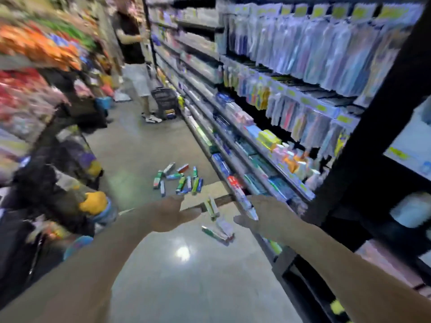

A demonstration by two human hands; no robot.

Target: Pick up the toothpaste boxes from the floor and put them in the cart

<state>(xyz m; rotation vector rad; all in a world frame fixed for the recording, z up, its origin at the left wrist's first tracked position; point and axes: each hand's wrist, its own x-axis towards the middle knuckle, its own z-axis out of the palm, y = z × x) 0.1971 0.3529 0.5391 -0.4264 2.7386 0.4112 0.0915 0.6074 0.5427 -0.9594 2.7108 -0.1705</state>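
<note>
Several toothpaste boxes (179, 179) lie scattered on the grey floor ahead, in a loose pile. A nearer group of boxes (218, 223) lies between my two hands. My left hand (171, 212) is stretched forward, fingers apart, holding nothing. My right hand (261, 213) reaches forward beside the shelf foot; a white box (247, 205) shows at its fingers, and the blur hides whether it is gripped. A dark shopping basket on wheels (164, 102) stands far down the aisle. The whole frame is motion-blurred.
Shelving with toothbrushes and toothpaste (279, 94) runs along the right. Racks of colourful packets (35, 66) line the left. A person in a dark top and grey shorts (134, 54) stands beside the far basket. A floor seam (210, 201) crosses near my hands.
</note>
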